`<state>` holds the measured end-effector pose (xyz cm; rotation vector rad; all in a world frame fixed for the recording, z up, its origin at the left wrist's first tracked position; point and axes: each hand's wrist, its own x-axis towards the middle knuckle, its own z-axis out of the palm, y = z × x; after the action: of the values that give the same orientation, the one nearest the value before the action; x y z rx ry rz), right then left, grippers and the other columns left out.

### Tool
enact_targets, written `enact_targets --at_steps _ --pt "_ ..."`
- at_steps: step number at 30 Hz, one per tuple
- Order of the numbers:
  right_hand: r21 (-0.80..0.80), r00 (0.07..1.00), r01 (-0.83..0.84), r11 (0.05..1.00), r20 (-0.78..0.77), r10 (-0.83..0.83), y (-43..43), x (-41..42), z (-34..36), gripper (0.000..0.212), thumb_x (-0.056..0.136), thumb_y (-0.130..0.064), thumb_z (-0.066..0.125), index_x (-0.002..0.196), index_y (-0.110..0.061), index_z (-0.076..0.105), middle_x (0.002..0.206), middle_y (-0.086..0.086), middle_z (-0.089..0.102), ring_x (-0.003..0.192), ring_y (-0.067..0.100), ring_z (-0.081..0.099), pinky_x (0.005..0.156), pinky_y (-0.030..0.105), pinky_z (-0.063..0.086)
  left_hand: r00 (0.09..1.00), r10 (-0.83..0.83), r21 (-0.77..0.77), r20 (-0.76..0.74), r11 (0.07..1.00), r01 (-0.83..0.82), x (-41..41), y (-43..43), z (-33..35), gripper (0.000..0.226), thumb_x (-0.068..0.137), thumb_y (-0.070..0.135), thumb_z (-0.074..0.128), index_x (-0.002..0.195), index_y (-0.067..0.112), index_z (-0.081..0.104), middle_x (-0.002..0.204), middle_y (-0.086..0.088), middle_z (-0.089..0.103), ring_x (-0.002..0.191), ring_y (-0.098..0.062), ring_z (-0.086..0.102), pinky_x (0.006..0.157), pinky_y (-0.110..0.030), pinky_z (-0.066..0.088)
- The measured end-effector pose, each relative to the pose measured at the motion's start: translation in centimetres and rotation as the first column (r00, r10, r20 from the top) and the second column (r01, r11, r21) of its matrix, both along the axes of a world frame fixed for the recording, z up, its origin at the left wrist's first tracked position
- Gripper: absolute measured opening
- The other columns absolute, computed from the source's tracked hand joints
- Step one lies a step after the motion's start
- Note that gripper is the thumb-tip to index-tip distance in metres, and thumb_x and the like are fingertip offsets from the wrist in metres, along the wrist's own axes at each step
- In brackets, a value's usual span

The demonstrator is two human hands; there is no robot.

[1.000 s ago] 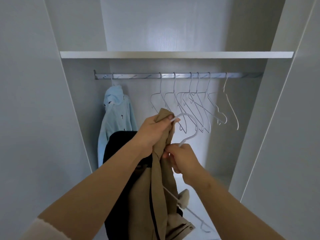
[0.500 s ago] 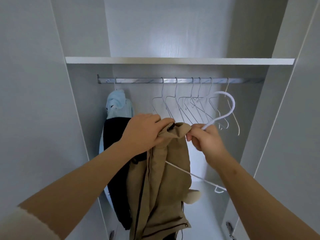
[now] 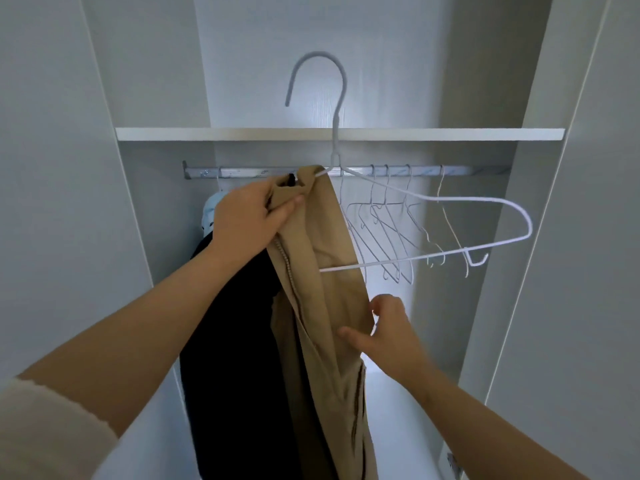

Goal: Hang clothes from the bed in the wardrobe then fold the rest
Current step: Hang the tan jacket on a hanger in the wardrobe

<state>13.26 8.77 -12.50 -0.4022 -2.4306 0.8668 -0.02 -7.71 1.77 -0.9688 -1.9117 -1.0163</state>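
1. Head view, the relation that matters: the white hanger (image 3: 335, 143) is held up in front of the wardrobe. Its hook stands above the shelf (image 3: 207, 134) and opens to the left, and its long axis runs out to the right, sloping down. Only its left end is buried in the tan garment (image 3: 322, 271); its right arm is bare. The rail (image 3: 467, 170) lies beyond and below the hook.
2. The left hand (image 3: 254, 216) is closed round the top of the tan garment, just beside the hanger's neck, and the whole load is carried by it.
3. The right hand (image 3: 384, 334) is lower, at the garment's right edge, with the thumb laid on the cloth. Whether the cloth is pinched cannot be told. This hand is judged the nearer one to the bare arm.
4. The tan garment hangs long and narrow, bunched in vertical folds, with a seam down its front.
5. A black garment (image 3: 235, 341) and a pale blue one (image 3: 209, 213) hang at the rail's left end. Empty wire hangers (image 3: 384, 233) fill the right.
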Motion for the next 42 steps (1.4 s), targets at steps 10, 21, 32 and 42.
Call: enact_targets --at_steps 10,21,32,42 --pt "0.007 0.815 -0.395 0.919 0.464 0.347 0.9 -1.4 -2.7 0.052 0.079 -0.033 0.071 0.126 -0.028 0.049 0.135 -0.008 0.044 0.123 0.019 0.039 0.107 0.04 0.033 0.993 -0.111 0.09 -0.03 0.989 0.114 1.3 -2.1 1.2 0.036 0.08 0.037 0.057 0.097 0.007 0.07 0.079 0.009 0.058 0.078 -0.011 0.056 0.062 -0.015 0.034" --pt "-0.124 0.977 -0.211 0.97 0.002 0.213 4.8 -0.4 0.9 0.023 0.097 -0.019 0.047 0.074 -0.025 0.049 0.062 -0.009 0.048 0.057 0.001 0.046 0.056 0.009 0.036 0.983 -0.184 -0.118 -0.027 0.977 0.179 0.1 -8.7 2.2 0.032 0.079 0.024 0.07 0.101 0.0 0.069 0.092 0.007 0.066 0.077 0.027 0.05 0.072 0.006 0.035" --pt "0.124 0.945 -0.247 0.961 0.251 0.21 7.1 0.5 8.4 0.022 0.098 -0.024 0.044 0.079 -0.03 0.053 0.082 -0.01 0.058 0.078 0.005 0.053 0.064 0.002 0.037 0.899 -0.214 -0.662 -0.381 0.742 -0.104 -1.2 -9.0 -2.5 0.044 0.078 0.036 0.042 0.089 0.008 0.074 0.057 -0.004 0.064 0.043 -0.017 0.06 0.033 -0.023 0.043" --pt "-0.445 0.923 -0.083 0.892 0.304 0.238 2.5 0.1 11.7 0.015 0.092 -0.017 0.049 0.086 -0.011 0.061 0.082 0.007 0.065 0.074 0.019 0.061 0.067 0.028 0.051 0.909 0.263 -0.788 -0.324 0.457 -0.413 0.9 0.6 -7.1 0.02 0.098 0.015 0.037 0.106 0.019 0.055 0.099 -0.001 0.06 0.088 -0.02 0.062 0.058 -0.03 0.038"
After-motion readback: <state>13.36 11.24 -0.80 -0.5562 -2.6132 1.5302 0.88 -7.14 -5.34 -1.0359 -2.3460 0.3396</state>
